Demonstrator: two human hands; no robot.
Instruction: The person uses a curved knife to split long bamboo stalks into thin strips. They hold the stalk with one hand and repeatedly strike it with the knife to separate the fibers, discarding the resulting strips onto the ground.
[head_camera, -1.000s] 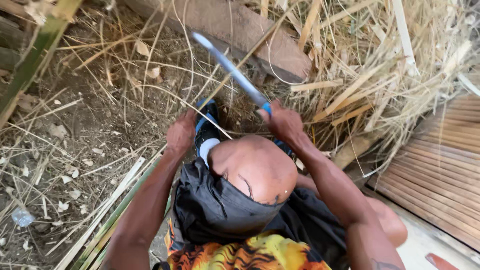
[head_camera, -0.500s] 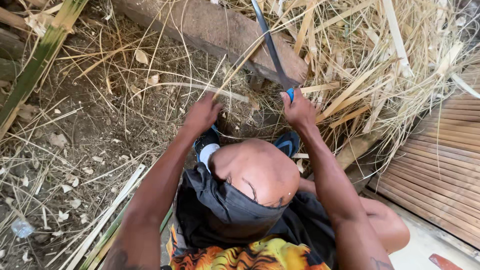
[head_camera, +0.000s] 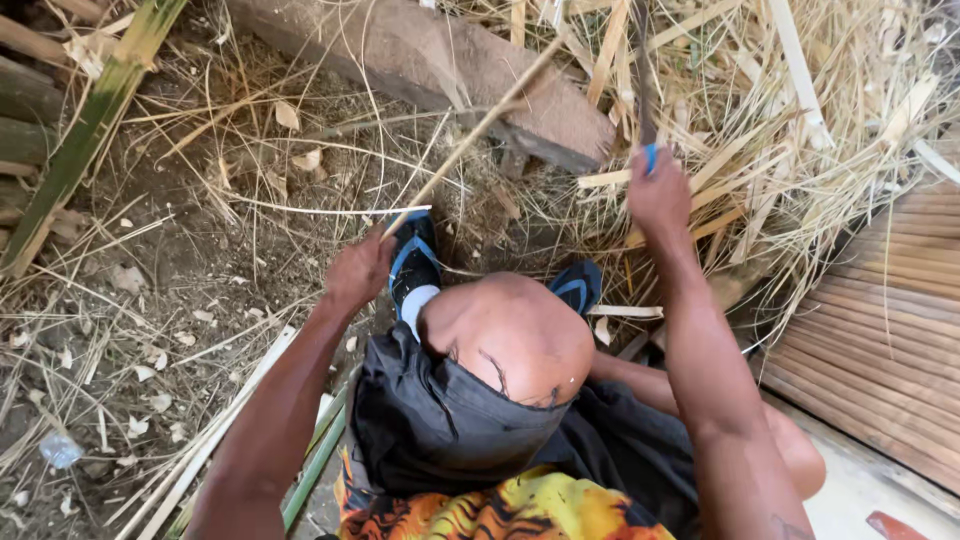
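Observation:
My left hand (head_camera: 358, 272) grips the lower end of a thin, long bamboo strip (head_camera: 470, 135) that slants up to the right over the ground. My right hand (head_camera: 658, 195) is raised at the right and closed around the blue handle of a knife (head_camera: 645, 100); its dark blade points straight up over the straw. The blade is apart from the strip. My bent knee (head_camera: 515, 335) and both feet in blue-and-black sandals (head_camera: 415, 262) lie between my arms.
A thick brown wooden block (head_camera: 440, 60) lies across the top. Loose bamboo slivers and straw (head_camera: 800, 120) pile up at the upper right. A green bamboo pole (head_camera: 90, 130) leans at the left; a slatted bamboo mat (head_camera: 890, 330) is on the right.
My right hand has moved right with the knife, and the blade has swung from slanting up-left to upright. My left hand rose, then came back down-left with the strip.

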